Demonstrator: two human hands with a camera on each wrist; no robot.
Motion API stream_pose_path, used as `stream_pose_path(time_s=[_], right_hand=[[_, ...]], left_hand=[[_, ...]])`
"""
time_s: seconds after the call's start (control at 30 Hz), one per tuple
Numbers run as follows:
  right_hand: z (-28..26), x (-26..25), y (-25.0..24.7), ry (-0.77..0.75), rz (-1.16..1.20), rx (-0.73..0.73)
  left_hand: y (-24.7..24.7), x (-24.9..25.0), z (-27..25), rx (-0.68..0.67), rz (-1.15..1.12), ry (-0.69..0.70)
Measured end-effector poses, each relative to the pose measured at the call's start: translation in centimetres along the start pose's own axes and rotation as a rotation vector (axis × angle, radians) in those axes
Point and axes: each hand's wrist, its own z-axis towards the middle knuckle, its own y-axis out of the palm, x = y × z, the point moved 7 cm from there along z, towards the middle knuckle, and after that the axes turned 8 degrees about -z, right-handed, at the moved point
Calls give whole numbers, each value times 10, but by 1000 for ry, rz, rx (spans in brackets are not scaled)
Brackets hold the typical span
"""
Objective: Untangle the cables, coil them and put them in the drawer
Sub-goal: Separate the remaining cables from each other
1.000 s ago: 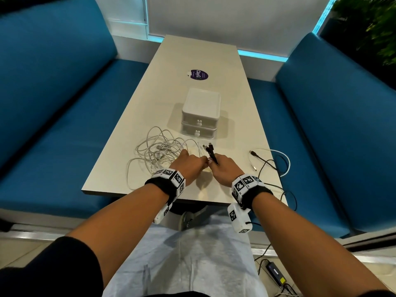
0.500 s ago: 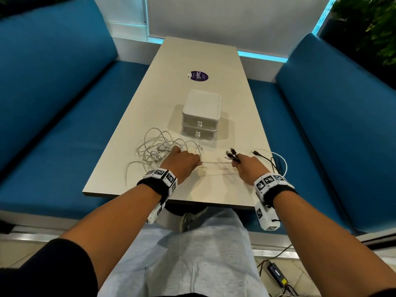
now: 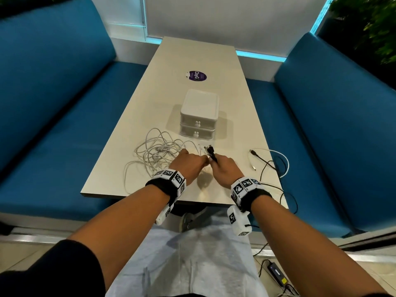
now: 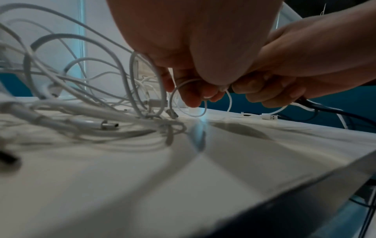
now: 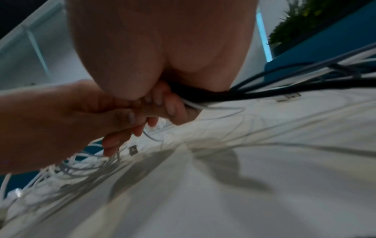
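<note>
A tangle of white cables [image 3: 158, 153] lies on the table [image 3: 192, 52] in front of a white two-drawer box [image 3: 199, 116], both drawers shut. My left hand [image 3: 191, 165] sits at the tangle's right edge. In the left wrist view its fingertips [image 4: 195, 98] pinch a thin white cable loop [image 4: 203, 112]. My right hand [image 3: 222, 169] touches it and grips a bundle of black cables [image 5: 234, 95] with a white one; their plug ends [image 3: 211, 152] stick up past the fist. The bundle trails to the right.
More black and white cables [image 3: 270, 166] lie at the table's right edge and hang over it. Blue benches [image 3: 64, 125] flank the table. A purple sticker [image 3: 196, 76] is beyond the box. A power brick [image 3: 277, 273] lies on the floor.
Half a second ago my right hand was out to the right with a white cable stretched between the hands. It has come back against the left hand.
</note>
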Motion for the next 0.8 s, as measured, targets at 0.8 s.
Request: stream_pose_path(time_s=[0.8], right_hand=[[-17,107,-39,429,-429,-11]], left_hand=[[19,-11,-19,-7,11,7]])
